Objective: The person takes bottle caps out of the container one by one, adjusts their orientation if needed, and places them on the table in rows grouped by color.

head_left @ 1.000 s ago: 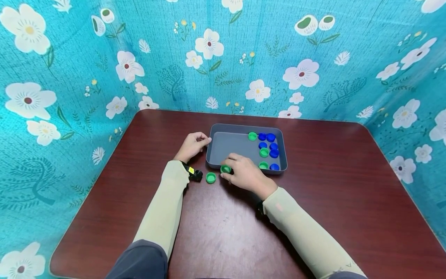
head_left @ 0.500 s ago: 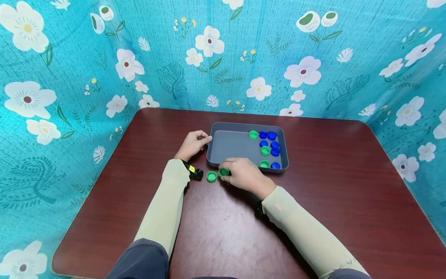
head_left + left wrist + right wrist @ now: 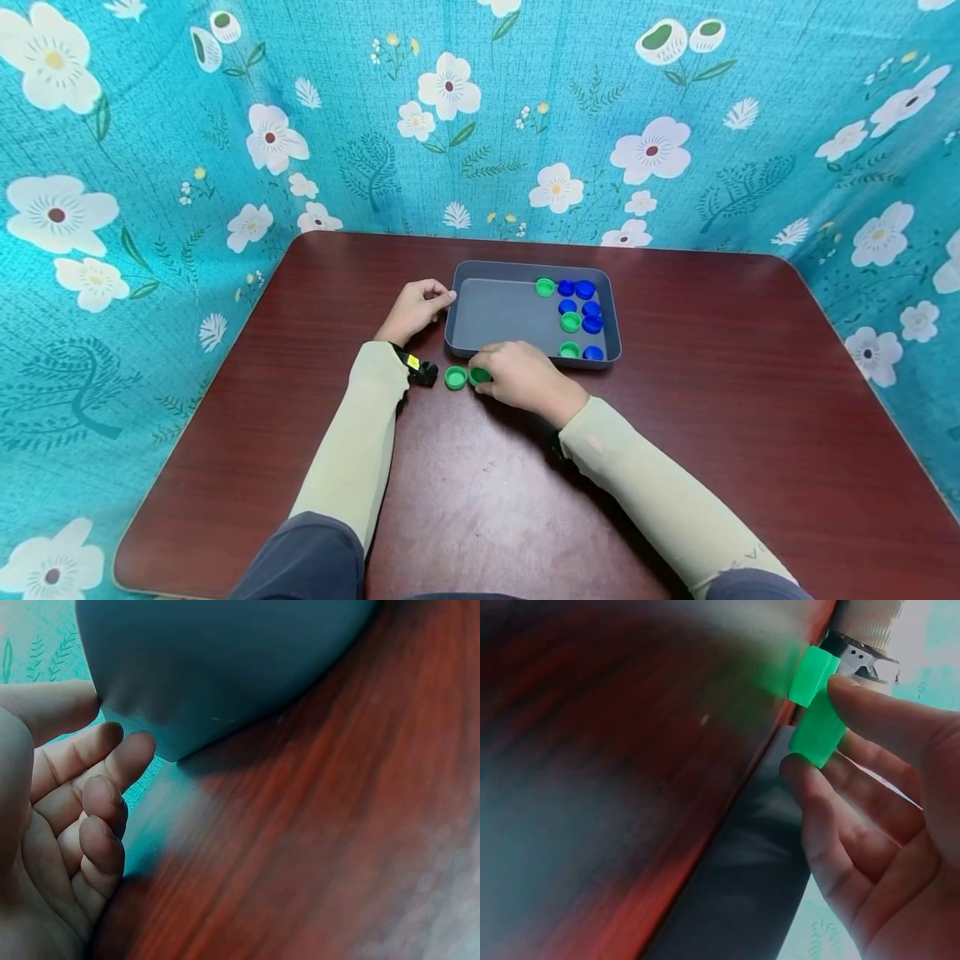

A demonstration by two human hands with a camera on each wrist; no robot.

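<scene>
My right hand [image 3: 525, 379] pinches a green bottle cap [image 3: 478, 377] between thumb and index finger, low over the table in front of the grey tray. Beside it on the left, a second green cap [image 3: 455, 377] lies on the table. The right wrist view shows the held cap [image 3: 819, 735] right up against the other cap [image 3: 813, 676]. My left hand [image 3: 414, 310] has its thumb tip at the left rim of the tray [image 3: 495, 268]. In the left wrist view its other fingers [image 3: 101, 761] are loosely bent near the tray's outer wall [image 3: 225, 667].
Inside the tray, several blue caps [image 3: 585, 289] and a few green caps [image 3: 570, 322] sit toward the right side. A black wrist camera [image 3: 424, 373] on the left arm is close to the loose cap. A flowered curtain [image 3: 495, 167] hangs behind the brown table [image 3: 720, 375].
My right hand has brought its green cap from the tray's front edge down and left, beside the cap on the table. The left hand has stayed at the rim.
</scene>
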